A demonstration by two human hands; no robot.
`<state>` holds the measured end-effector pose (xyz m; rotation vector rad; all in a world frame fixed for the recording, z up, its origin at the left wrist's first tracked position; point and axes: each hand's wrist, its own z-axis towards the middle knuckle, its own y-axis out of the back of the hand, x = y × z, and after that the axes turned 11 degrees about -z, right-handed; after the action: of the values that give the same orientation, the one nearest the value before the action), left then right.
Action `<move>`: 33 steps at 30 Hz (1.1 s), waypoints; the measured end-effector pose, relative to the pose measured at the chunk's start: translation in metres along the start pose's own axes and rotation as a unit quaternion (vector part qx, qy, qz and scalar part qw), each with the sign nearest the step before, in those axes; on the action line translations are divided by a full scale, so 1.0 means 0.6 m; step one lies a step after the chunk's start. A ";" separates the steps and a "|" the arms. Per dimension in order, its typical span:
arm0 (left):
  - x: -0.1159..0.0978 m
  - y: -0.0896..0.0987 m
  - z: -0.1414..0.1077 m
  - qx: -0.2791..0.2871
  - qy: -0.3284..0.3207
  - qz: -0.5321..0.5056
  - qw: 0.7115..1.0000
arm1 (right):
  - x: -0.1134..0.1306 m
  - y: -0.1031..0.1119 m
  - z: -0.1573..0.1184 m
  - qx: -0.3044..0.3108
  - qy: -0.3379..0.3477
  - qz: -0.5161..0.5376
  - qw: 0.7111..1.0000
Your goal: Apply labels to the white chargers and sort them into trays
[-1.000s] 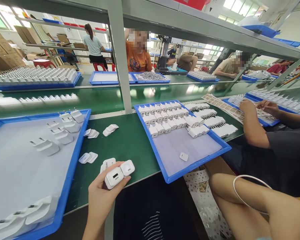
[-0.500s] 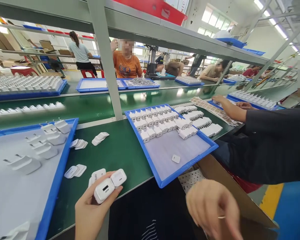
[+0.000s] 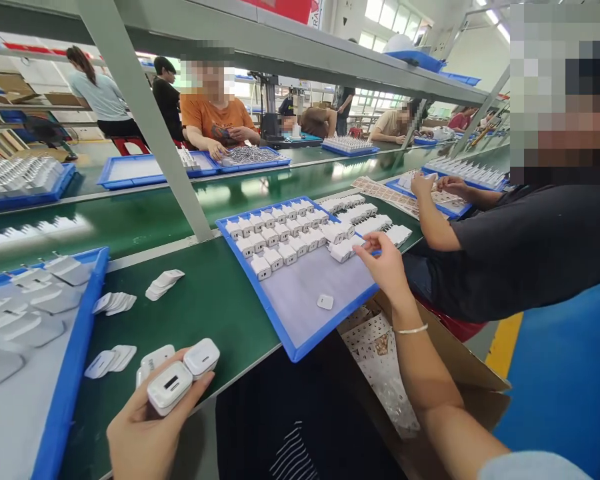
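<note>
My left hand (image 3: 147, 417) is closed around two white plug chargers, held side by side over the bench edge. The larger charger (image 3: 170, 387) faces me with a black slot and a small port; the other charger (image 3: 203, 358) shows one small port. More white pieces (image 3: 155, 360) are just behind these fingers. My right hand (image 3: 383, 263) reaches across the blue tray (image 3: 300, 347), its thumb and fingers closed at the right end of the front row of white chargers (image 3: 344, 250). Its fingertips partly hide the end charger. A loose white cover (image 3: 325, 302) lies on the tray.
Small stacks of white covers (image 3: 114, 303) lie on the green bench (image 3: 220, 300). Another blue tray (image 3: 87, 313) with upright chargers is at left. A shelf post (image 3: 145, 120) rises behind. At right, a co-worker's arm (image 3: 445, 220) is close; a cardboard box (image 3: 445, 340) stands below.
My right hand has moved from above my lap up and forward to the chargers in the tray. The left hand keeps its two chargers. The view has shifted to the right.
</note>
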<state>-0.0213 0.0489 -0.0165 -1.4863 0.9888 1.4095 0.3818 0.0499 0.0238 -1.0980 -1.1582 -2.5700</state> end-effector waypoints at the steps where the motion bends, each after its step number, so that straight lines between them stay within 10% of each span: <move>1: -0.002 -0.002 -0.001 -0.005 0.000 -0.004 1.000 | 0.001 -0.006 0.019 0.015 0.015 -0.029 0.999; 18: -0.029 -0.017 -0.014 -0.001 0.005 -0.005 1.000 | 0.100 -0.083 0.077 0.206 0.222 -0.267 0.915; 33: -0.015 -0.007 -0.014 0.005 -0.011 0.001 1.000 | 0.193 -0.133 0.128 0.368 0.127 -0.428 0.816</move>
<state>-0.0149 0.0426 -0.0073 -1.4606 0.9825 1.4180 0.3109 0.1794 0.0857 -0.0103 -2.6538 -2.1411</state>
